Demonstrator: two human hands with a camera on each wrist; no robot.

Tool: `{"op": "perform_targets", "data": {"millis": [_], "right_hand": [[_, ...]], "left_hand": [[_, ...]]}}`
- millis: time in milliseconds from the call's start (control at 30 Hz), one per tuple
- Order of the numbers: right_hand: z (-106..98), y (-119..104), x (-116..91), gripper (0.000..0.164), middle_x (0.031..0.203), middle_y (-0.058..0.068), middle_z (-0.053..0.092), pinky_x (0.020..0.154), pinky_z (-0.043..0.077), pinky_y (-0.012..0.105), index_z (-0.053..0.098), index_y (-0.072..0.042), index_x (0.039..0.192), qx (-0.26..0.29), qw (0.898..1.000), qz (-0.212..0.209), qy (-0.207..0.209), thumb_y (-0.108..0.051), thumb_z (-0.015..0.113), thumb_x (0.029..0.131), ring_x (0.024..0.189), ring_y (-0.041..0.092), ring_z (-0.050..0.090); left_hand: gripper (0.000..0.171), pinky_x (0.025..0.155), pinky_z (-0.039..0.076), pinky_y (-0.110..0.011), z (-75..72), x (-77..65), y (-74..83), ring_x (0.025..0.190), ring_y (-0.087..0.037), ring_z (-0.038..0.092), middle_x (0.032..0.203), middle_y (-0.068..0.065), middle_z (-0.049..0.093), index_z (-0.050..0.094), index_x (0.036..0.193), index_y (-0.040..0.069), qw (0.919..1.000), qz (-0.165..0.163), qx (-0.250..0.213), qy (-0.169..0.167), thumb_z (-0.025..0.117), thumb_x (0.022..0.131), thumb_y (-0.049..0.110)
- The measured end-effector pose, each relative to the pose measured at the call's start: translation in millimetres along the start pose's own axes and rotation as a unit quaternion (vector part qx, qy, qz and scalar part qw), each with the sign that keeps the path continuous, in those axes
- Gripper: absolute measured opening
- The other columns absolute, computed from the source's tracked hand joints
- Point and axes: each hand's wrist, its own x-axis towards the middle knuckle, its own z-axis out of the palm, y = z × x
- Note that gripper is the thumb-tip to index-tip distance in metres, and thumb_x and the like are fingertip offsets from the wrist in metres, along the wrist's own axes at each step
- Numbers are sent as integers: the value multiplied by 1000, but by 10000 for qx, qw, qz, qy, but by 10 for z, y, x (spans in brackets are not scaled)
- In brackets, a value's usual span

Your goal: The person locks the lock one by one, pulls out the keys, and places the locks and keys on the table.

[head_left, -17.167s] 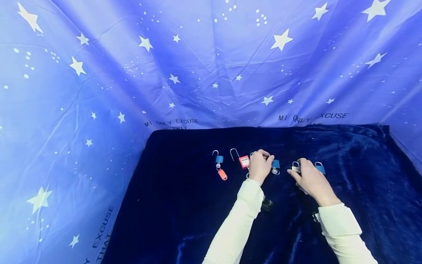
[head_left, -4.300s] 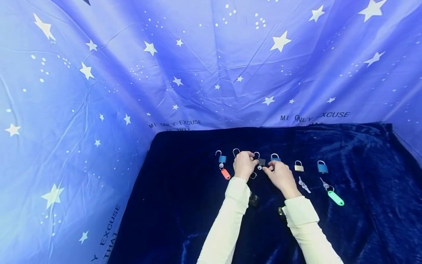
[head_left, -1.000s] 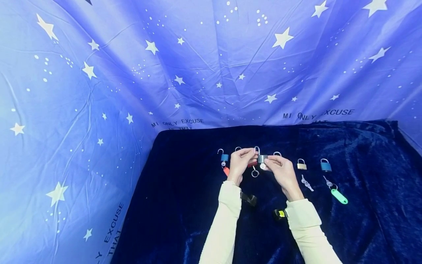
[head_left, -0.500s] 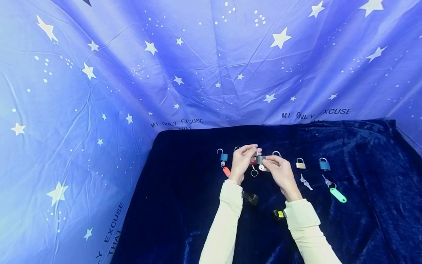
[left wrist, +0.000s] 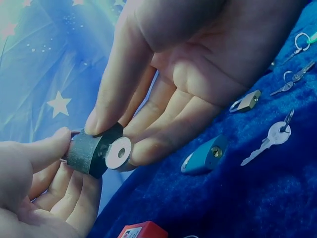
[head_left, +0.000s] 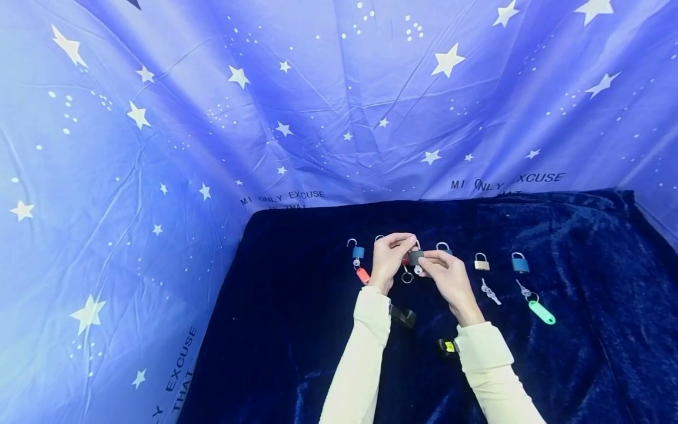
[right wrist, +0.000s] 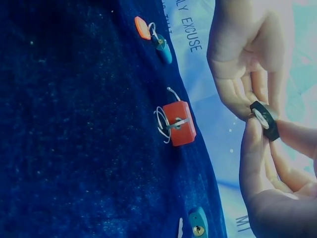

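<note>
A dark grey padlock [head_left: 416,258] is held up between both hands, with a round-headed key [left wrist: 119,152] in its bottom. My left hand [head_left: 386,259] pinches it at the shackle end, and the fingertips largely cover the shackle. My right hand [head_left: 450,277] grips the padlock body between thumb and fingers. Behind the left hand lies a red padlock [right wrist: 179,124] with a key and ring, partly hidden in the head view. A blue padlock [left wrist: 204,156] rests beyond the right hand, with a loose key [left wrist: 270,141] near it in the left wrist view.
A blue padlock [head_left: 358,252] with a key and orange tag [head_left: 362,275] lies at the left. To the right are a brass padlock [head_left: 481,264], keys [head_left: 490,292], another blue padlock [head_left: 519,263] and a green key tag [head_left: 542,312]. Dark blue plush cloth [head_left: 286,330] covers the surface.
Earlier my right hand was at the brass padlock; it has since moved left. The dark grey padlock has been lifted off the cloth into both hands. Over the last second it tilts slightly.
</note>
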Motion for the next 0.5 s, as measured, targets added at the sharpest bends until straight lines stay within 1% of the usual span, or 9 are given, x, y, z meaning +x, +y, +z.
{"op": "perform_targets", "data": {"millis": [100, 200, 333, 400, 500], "right_hand": [[9, 19, -8, 38, 90, -9, 68, 75, 57, 18, 56, 15, 123, 67, 10000, -20, -16, -13, 62, 98, 78, 1, 66], [14, 35, -23, 40, 91, -3, 70, 76, 57, 20, 55, 16, 122, 138, 9999, -7, -91, -16, 60, 100, 78, 4, 68], [17, 54, -47, 41, 97, 13, 71, 77, 58, 23, 53, 17, 121, 135, 9994, 90, -300, -19, 58, 102, 81, 11, 71], [21, 62, -56, 41, 100, 19, 71, 78, 58, 23, 53, 17, 121, 136, 9993, 97, -341, -19, 56, 102, 82, 13, 72], [28, 64, -66, 41, 99, 19, 71, 77, 58, 23, 53, 18, 121, 187, 9994, 5, -289, -18, 55, 103, 81, 13, 72]], "left_hand": [[18, 65, 58, -24, 15, 12, 1, 67, -6, 69, 76, 0, 73, 76, 101, 1, 9999, -45, -7, 90, 75, 89, 14], [15, 65, 58, -25, 31, 21, 16, 66, -6, 69, 76, -3, 74, 76, 99, 1, 9999, -36, -33, 136, 75, 88, 13], [16, 66, 59, -28, 46, 32, 41, 66, -7, 70, 79, -11, 75, 76, 98, -2, 9997, 113, -108, 176, 75, 88, 11], [17, 67, 60, -29, 49, 33, 52, 66, -8, 70, 80, -14, 75, 76, 98, -3, 9996, 181, -130, 185, 76, 87, 11], [17, 67, 60, -29, 49, 35, 60, 67, -9, 70, 80, -13, 75, 76, 98, -2, 9996, 171, -200, 95, 76, 88, 11]]}}
